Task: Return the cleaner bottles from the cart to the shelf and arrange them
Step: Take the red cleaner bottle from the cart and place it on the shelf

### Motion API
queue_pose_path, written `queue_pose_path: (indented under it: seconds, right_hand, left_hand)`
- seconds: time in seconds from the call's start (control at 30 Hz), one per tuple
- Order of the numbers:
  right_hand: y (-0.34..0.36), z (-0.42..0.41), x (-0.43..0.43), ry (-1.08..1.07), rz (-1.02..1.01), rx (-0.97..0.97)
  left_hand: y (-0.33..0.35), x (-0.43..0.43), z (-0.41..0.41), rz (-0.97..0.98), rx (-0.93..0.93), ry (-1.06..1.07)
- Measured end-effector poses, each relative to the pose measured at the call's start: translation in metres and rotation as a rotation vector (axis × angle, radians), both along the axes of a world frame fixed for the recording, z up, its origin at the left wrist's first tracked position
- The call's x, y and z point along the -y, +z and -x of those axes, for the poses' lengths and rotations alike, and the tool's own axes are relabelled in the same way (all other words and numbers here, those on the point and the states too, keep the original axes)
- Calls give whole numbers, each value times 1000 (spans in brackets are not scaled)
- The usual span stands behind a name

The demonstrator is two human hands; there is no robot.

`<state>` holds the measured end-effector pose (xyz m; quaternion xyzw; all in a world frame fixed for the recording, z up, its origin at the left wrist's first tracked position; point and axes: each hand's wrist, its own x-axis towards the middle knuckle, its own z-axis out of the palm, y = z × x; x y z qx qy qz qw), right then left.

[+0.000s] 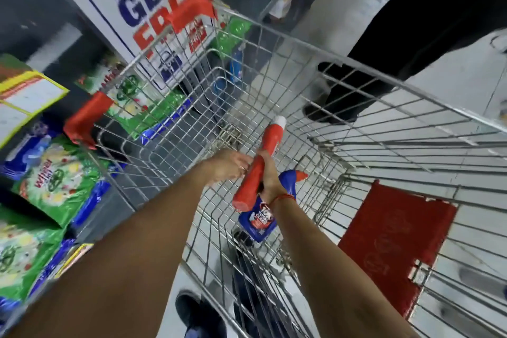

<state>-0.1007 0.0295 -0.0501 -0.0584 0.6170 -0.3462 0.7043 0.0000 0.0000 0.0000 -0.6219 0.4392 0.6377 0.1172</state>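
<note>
Seen from the head camera, both bare arms reach down into a silver wire shopping cart (pixel 277 85) beside shelves of green detergent bags (pixel 59 181). The right hand (pixel 270 177) is wrapped around a red plastic cleaner bottle with a white cap (pixel 267 155), and the left hand (pixel 227 166) pinches its side. A blue cleaner bottle with a red nozzle (pixel 259 223) hangs under the right wrist; whether it is held, I cannot tell. Both bottles look rigid, slick and moderately heavy, best gripped around the waist.
</note>
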Motion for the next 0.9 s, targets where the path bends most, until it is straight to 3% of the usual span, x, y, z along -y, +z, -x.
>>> queue_pose_path:
  seconds: [0.13, 0.27, 0.5, 0.67, 0.9]
  right_hand:
    - [17, 15, -1, 30, 116, 54]
    - [58, 7, 5, 34, 200, 79]
    - [131, -20, 17, 119, 403, 226]
    - [194, -56, 23, 175, 560, 240]
    - [260, -148, 5, 401, 828, 151]
  left_hand:
    - [27, 1, -20, 141, -100, -34]
    - [44, -4, -33, 117, -204, 148]
    - [109, -8, -76, 122, -309, 238]
    - [171, -33, -111, 430, -452, 436]
    - [224, -94, -195, 760, -433, 666]
